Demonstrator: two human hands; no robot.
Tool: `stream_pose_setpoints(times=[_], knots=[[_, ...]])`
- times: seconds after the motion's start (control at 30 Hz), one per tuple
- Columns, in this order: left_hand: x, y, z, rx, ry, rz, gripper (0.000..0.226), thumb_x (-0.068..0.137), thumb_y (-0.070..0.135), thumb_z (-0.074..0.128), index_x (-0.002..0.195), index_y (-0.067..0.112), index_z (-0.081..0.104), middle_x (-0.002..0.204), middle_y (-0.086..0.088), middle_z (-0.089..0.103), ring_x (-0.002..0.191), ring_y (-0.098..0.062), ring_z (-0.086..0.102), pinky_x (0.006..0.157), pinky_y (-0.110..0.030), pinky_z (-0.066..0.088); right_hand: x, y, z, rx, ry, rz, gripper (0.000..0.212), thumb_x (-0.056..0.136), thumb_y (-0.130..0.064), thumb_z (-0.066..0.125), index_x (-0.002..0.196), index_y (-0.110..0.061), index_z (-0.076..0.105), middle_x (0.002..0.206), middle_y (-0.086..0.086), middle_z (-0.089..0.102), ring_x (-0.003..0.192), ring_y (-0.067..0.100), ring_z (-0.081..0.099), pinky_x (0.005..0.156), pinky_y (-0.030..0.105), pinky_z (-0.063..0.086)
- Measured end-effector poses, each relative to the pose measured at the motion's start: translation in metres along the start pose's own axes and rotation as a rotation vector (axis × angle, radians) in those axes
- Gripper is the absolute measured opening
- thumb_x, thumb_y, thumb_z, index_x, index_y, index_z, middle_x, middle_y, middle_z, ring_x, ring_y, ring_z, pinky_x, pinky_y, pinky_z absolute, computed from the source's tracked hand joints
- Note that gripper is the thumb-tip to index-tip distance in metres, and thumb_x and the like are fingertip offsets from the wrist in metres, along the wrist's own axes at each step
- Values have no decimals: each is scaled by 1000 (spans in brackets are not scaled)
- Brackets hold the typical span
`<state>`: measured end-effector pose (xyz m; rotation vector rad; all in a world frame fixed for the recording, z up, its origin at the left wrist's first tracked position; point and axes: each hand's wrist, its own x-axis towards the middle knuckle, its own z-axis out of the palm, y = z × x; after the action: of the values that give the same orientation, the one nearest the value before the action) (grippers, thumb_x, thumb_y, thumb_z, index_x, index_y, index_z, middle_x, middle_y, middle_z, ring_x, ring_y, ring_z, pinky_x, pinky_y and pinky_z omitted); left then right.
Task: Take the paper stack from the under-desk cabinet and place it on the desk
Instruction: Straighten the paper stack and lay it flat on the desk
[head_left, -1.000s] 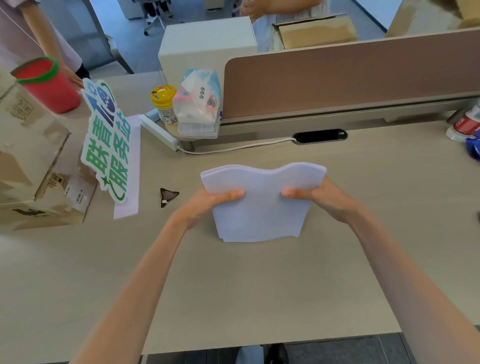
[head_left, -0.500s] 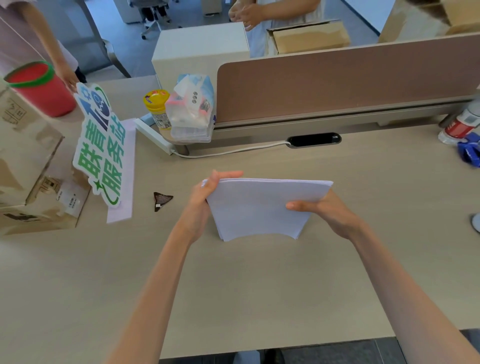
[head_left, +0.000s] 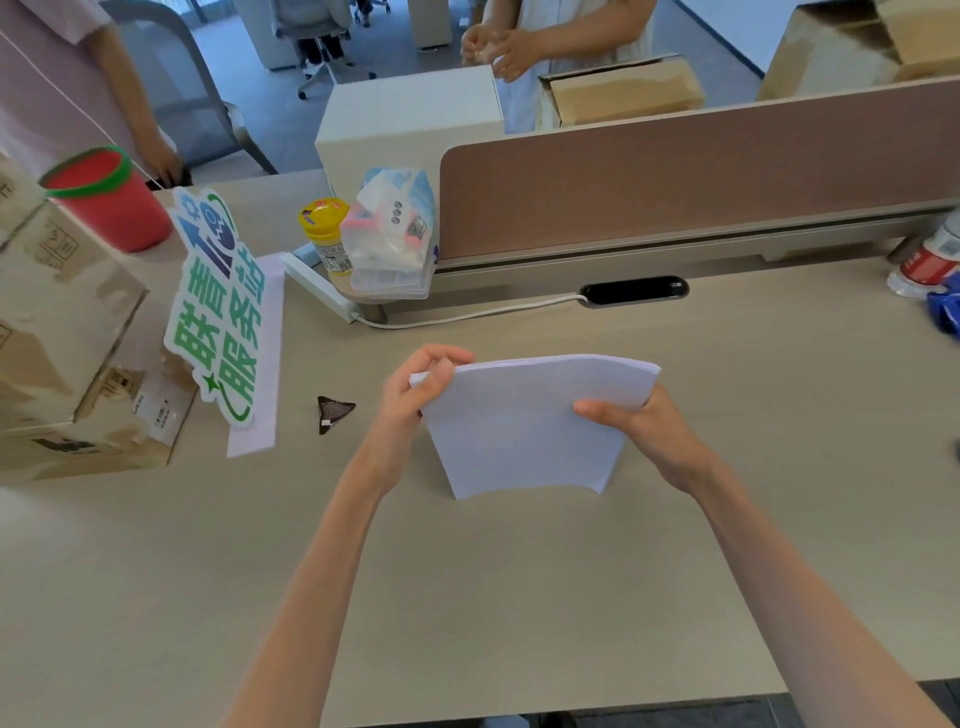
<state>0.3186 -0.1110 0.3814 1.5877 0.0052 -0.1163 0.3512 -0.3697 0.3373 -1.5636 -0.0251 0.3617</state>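
i'm grasping the paper stack (head_left: 530, 426) on edge on the bench (head_left: 519, 597) with my left hand (head_left: 415, 395) and right hand (head_left: 639, 423), and next should lay it flat.

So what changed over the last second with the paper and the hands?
The left hand moved from the paper stack's side up to its top left corner. The stack's wavy top edge evened out. The right hand keeps its grip on the right side, and the stack still stands on edge on the desk.

head cam | worn, looks forward-down | close over desk (head_left: 519, 597) | single view
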Motion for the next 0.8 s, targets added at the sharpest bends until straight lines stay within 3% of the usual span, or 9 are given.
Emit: stream_pose_setpoints(times=[0.07,0.2,0.27,0.37,0.47,0.57,0.67,0.8], knots=[[2,0,-11,33,-76,-13,48,69,40,66,114,22,63,100,3,65,89,-12,62,76,-16,47,0,0,-1,-4,1,-2,30,80,-11,73,110,-12,68,107,6,74,92,14,70,79,28,55],[7,-15,-16,69,-134,-164,63,65,19,78,124,33,61,108,-1,66,96,-11,64,84,-21,48,-2,-4,-3,-24,-37,16,25,78,-17,76,102,-12,71,102,6,75,89,14,71,81,31,53],[7,-26,-9,66,-148,-262,56,61,23,80,116,25,67,110,2,71,95,-9,67,83,-22,50,-4,-11,-7,-24,-15,8,25,76,-29,74,94,-12,72,90,1,74,83,12,68,81,31,50],[9,-34,-3,-8,-98,-356,40,61,22,79,100,19,72,96,6,76,88,-10,71,77,-19,53,-4,-26,-10,29,42,-113,43,77,-46,59,90,-6,70,86,4,65,82,15,59,80,30,44],[10,-36,-3,-19,-110,-363,30,66,20,74,96,21,72,92,10,77,85,-5,71,72,-13,54,-4,-38,-1,4,64,-233,40,76,-44,61,81,-5,67,81,1,64,75,10,57,69,15,43],[7,-38,-3,-28,-115,-350,38,61,24,78,98,22,72,95,10,77,88,-5,71,76,-14,53,-3,-37,6,-71,107,-290,29,73,-35,70,82,-8,67,76,-9,66,73,3,58,65,6,41],[8,-38,2,6,-132,-372,37,64,24,78,100,23,72,99,8,76,90,-5,71,82,-21,51,-4,-36,5,-74,107,-272,24,70,-30,75,83,-12,67,76,-6,70,76,6,62,71,11,44],[10,-38,6,16,-97,-332,42,65,26,78,106,21,70,103,7,75,93,-6,70,81,-19,52,-5,-37,4,10,148,-275,26,76,-39,65,73,-14,64,73,2,69,74,13,62,74,27,42]])
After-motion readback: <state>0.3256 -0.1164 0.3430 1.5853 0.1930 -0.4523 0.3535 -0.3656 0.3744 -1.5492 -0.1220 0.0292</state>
